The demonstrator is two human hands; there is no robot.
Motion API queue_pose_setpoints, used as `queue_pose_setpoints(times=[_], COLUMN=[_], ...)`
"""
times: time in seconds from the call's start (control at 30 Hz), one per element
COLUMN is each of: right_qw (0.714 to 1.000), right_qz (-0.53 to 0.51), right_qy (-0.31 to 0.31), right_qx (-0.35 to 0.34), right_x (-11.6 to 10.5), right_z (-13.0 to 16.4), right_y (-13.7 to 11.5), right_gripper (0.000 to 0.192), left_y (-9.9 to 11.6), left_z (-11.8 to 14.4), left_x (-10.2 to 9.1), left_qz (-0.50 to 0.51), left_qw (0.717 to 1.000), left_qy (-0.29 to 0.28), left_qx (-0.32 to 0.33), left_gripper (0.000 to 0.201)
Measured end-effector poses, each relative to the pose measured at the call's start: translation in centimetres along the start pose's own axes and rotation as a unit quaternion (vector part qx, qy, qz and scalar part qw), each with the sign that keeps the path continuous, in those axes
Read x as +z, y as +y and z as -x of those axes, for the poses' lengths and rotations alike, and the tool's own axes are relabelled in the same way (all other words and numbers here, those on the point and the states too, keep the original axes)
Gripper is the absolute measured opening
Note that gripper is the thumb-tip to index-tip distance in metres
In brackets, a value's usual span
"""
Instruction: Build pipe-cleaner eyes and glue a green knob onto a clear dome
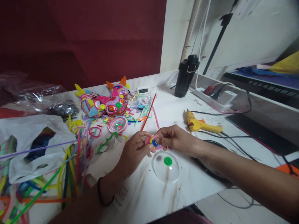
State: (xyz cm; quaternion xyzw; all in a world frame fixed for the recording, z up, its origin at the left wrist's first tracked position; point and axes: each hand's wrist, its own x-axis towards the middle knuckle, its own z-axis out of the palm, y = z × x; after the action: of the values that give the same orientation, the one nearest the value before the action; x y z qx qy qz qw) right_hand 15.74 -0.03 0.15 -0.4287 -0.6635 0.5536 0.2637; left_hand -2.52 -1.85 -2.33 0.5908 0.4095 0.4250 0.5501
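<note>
Between both hands is a small coiled pipe-cleaner disc [150, 140], pink and yellow with a blue middle. My left hand [137, 146] grips it from the left, thumb at its lower edge. My right hand [171, 140] pinches its right side, fingertips on the blue part. Just below the hands, a clear plastic dome [166, 174] lies on the table with a green coiled disc [168, 161] on it. A red pipe cleaner [149, 112] and a pink pipe cleaner [155, 117] extend behind the hands.
Decorated pipe-cleaner figures [115, 105] and a coil-lined dome [118, 124] stand at the back left. Loose pipe cleaners [66, 174] and a white plastic bag [21, 130] fill the left. To the right are a yellow glue gun [202, 124], a phone [263, 132], a power strip [212, 99] and a black bottle [186, 76].
</note>
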Motion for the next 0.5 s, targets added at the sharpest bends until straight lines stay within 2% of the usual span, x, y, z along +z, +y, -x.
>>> queue_pose_setpoints(times=[0.13,0.27,0.4,0.5], right_qw=[0.999,0.988,0.938,0.901], right_qz=[0.045,0.124,0.306,0.388], right_qy=[0.017,0.093,0.156,0.192], right_qx=[-0.016,-0.028,-0.049,-0.042], right_x=[-0.4,-2.2,-4.4,-5.5], right_z=[0.2,2.3,6.4,9.5], right_y=[0.0,-0.7,-1.0,0.0], right_gripper=[0.039,0.027,0.024,0.025], left_y=[-0.4,-0.3,0.2,0.8], left_z=[-0.1,-0.1,-0.3,-0.5], left_x=[-0.1,-0.3,-0.7,-0.8], left_qz=[0.005,0.003,0.013,0.021], left_qw=[1.0,1.0,1.0,1.0], left_qy=[0.0,0.005,0.006,0.014], left_qx=[-0.004,-0.021,-0.009,-0.01], left_gripper=[0.025,0.027,0.029,0.034])
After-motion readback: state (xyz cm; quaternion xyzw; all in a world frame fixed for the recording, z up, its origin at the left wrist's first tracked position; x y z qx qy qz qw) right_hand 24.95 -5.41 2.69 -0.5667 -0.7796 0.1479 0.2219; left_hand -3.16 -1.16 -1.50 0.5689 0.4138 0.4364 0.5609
